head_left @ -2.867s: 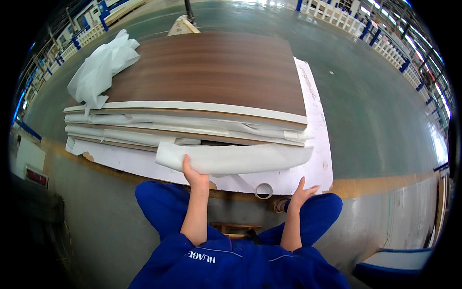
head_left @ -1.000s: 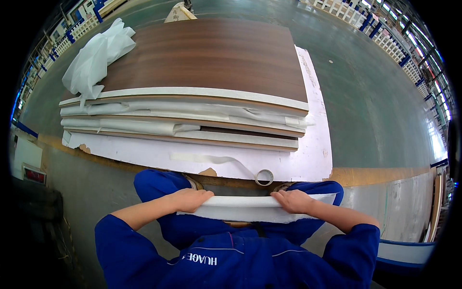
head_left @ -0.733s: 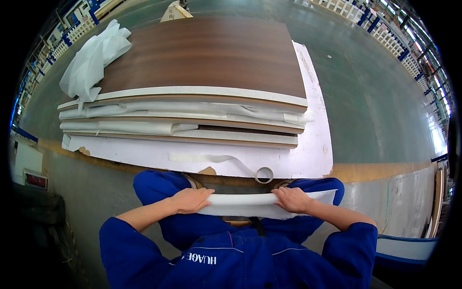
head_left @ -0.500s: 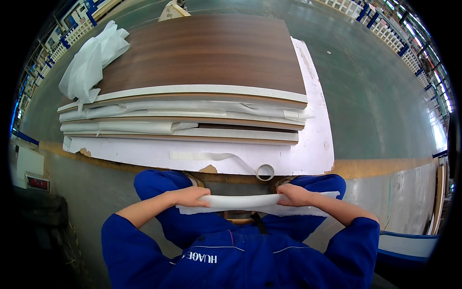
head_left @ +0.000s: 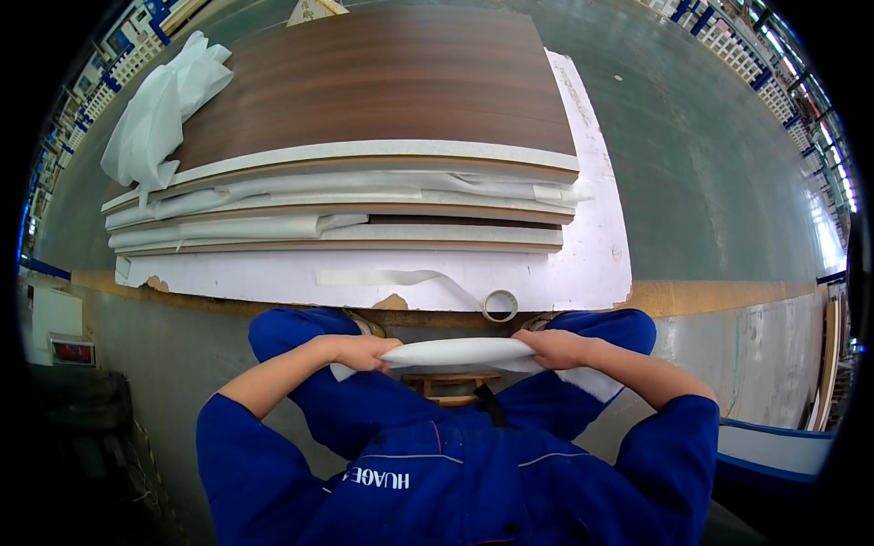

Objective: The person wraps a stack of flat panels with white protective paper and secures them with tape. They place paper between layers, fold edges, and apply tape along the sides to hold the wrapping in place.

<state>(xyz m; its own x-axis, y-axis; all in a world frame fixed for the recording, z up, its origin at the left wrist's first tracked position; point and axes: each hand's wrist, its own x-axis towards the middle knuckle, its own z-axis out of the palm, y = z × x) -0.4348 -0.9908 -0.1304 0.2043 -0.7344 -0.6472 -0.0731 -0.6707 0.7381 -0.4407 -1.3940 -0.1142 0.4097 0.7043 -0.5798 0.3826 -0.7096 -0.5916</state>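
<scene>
A rolled strip of white foam sheet (head_left: 455, 351) spans the space between my hands, above my lap. My left hand (head_left: 362, 352) is closed round its left end, and my right hand (head_left: 552, 348) grips the right end. Loose flaps of the sheet hang below both fists, the larger one by my right wrist. Just beyond my knees, a roll of tape (head_left: 500, 306) stands at the front edge of a white board (head_left: 596, 273), its loose tail trailing left. Brown wood-grain panels (head_left: 382, 86) lie stacked on that board, with white foam sheets between them.
Crumpled white foam sheeting (head_left: 159, 118) drapes over the stack's far-left corner. I sit on a low wooden stool (head_left: 451, 379). A dark bundle (head_left: 68, 405) is at the left, and a blue-edged white surface (head_left: 774, 450) at the right. Pale fencing (head_left: 728, 59) runs along the background.
Both hands have risen slightly in the picture with the foam sheet and are a little nearer each other. The sheet's flaps hang lower and more folded. My view has tilted slightly down.
</scene>
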